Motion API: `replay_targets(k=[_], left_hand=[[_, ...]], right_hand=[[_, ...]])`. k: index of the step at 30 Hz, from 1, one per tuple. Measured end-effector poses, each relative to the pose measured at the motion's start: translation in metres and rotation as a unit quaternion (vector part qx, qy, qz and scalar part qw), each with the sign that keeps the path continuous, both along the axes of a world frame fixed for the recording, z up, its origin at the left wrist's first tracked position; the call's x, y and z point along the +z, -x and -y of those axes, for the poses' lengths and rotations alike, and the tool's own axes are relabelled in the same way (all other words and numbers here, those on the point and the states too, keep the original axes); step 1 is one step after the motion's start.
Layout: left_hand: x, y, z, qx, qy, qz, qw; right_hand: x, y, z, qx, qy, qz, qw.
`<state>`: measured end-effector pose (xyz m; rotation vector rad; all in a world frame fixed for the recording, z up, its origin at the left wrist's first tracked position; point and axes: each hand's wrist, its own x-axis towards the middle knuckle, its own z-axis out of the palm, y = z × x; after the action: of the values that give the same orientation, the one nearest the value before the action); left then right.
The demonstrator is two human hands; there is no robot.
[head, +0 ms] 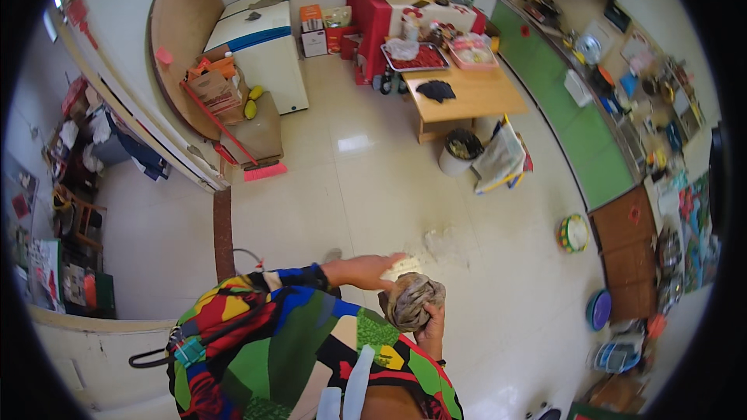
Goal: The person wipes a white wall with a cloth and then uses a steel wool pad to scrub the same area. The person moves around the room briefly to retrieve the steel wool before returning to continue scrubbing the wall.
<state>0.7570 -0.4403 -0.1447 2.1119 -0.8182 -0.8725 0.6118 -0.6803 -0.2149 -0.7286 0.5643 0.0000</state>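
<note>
A crumpled grey-brown cloth (412, 301) is bunched up low in front of me, above the tiled floor. My right hand (432, 322) grips it from its lower right side, the thumb pressed over the folds. My left hand (373, 271) reaches in from the left with the fingers apart, close to the cloth's upper left edge; whether a fingertip touches it I cannot tell. Beyond both hands, a pale wet-looking patch (440, 243) shows on the floor tiles.
A wooden table (484, 90) with trays of food stands ahead, a lined waste bin (458, 154) and a folding stool (502, 157) beside it. Green cabinets (560, 105) run along the right. A red broom (265, 171) leans at the left. Basins (599, 309) lie at the right.
</note>
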Motion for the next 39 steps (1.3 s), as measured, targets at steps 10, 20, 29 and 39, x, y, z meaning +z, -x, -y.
replay_targets(k=[10,20,29,39], left_hand=[[-0.033,-0.175,-0.3,0.255,-0.221,0.072,0.939],[-0.082,-0.352,-0.335,0.245,-0.17,0.009,0.954],[-0.052,-0.564,-0.377,0.355,-0.17,0.065,0.917],[-0.032,-0.691,-0.508,0.622,-0.186,0.03,0.76]], right_hand=[[-0.051,-0.21,-0.06,0.021,-0.076,-0.092,0.993],[-0.044,-0.446,-0.116,0.052,-0.087,-0.116,0.988],[-0.064,-0.777,-0.144,0.181,-0.1,-0.059,0.977],[-0.044,-1.117,-0.305,0.31,-0.074,-0.016,0.948]])
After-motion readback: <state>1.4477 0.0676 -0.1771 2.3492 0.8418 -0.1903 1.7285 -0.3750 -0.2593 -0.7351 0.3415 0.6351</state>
